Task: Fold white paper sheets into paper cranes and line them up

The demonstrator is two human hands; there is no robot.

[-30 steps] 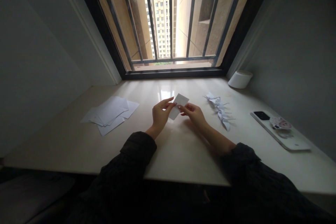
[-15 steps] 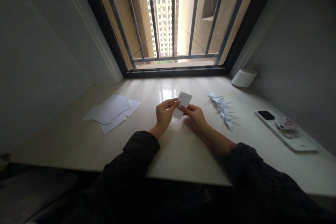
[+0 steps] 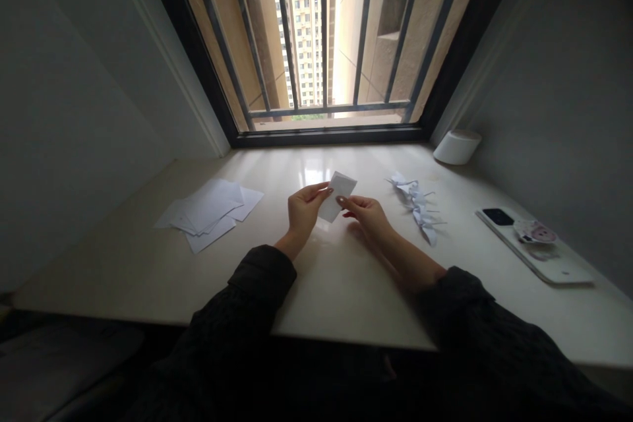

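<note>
A small folded piece of white paper (image 3: 337, 192) is held up over the middle of the white sill. My left hand (image 3: 305, 211) pinches its left edge between thumb and fingers. On the other side, my right hand (image 3: 364, 212) grips the right edge, its thumb lying on the face of the paper. To the right of my hands, several folded paper cranes (image 3: 416, 204) stand in a row. Over on the left lies a loose pile of white paper sheets (image 3: 210, 208), overlapping one another.
A phone (image 3: 534, 247) with a cartoon grip on its back lies at the right. Behind it, a white rounded object (image 3: 457, 147) stands by the wall. A barred window (image 3: 324, 135) closes off the far side, and the sill's front edge (image 3: 356, 341) runs below my forearms.
The thumbs have moved apart along the paper, showing more of its face. Both hands and the paper have shifted slightly left in view.
</note>
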